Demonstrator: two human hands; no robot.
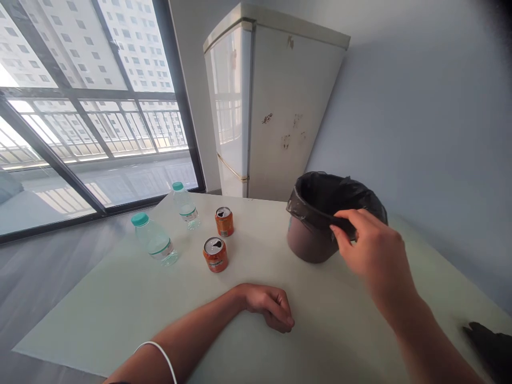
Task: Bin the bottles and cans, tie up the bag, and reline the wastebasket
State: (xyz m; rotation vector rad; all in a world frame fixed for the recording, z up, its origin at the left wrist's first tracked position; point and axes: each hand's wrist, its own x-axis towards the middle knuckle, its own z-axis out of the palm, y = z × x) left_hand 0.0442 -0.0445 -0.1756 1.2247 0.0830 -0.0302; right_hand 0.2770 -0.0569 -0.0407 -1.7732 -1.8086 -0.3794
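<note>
My right hand (368, 242) pinches the near rim of a trash can (310, 242), where a black trash bag (320, 216) folds over the edge. Thumb and fingertips press together on the bag. The can stands upright on the pale table (256, 250), and its inside is lined with the bag. My left hand (270, 306) rests on the table as a loose fist, apart from everything else, with nothing visible in it. Nearest to it are two orange soda cans, one in front (216, 258) and one behind (224, 224), both with opened tops.
Two clear bottles with green caps, a nearer one (158, 240) and a farther one (186, 208), stand left of the soda cans. A white refrigerator (288, 96) rises behind the table. Something dark (490, 341) lies at the right edge. Glass doors (100, 117) are at the left.
</note>
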